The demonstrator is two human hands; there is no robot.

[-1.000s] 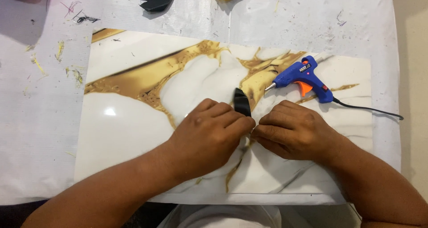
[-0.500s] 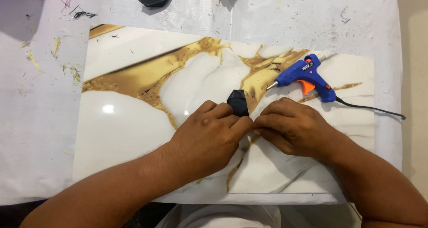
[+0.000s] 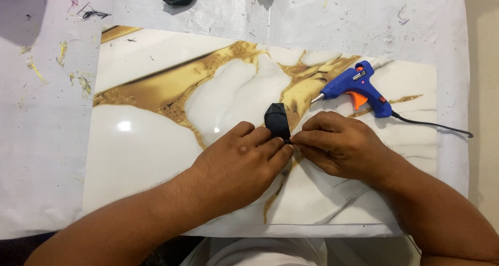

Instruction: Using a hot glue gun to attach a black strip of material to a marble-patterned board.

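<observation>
We work over a white-and-gold marbled slab point(image 3: 156, 157) on a white sheet point(image 3: 47, 141). Our left hand point(image 3: 241, 164) and right hand point(image 3: 338, 144) meet at centre, fingertips pinching a small black folded piece point(image 3: 277, 121). A blue glue gun point(image 3: 356, 87) lies at two o'clock.

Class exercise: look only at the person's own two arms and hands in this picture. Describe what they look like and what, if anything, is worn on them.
Both forearms are bare from the lower edge of the picture to the wrist; no sleeve shows. The left hand and the right hand wear no gloves, and no ring, watch or bracelet can be seen. The fingernails look short. Fine hair shows along the left forearm.
</observation>
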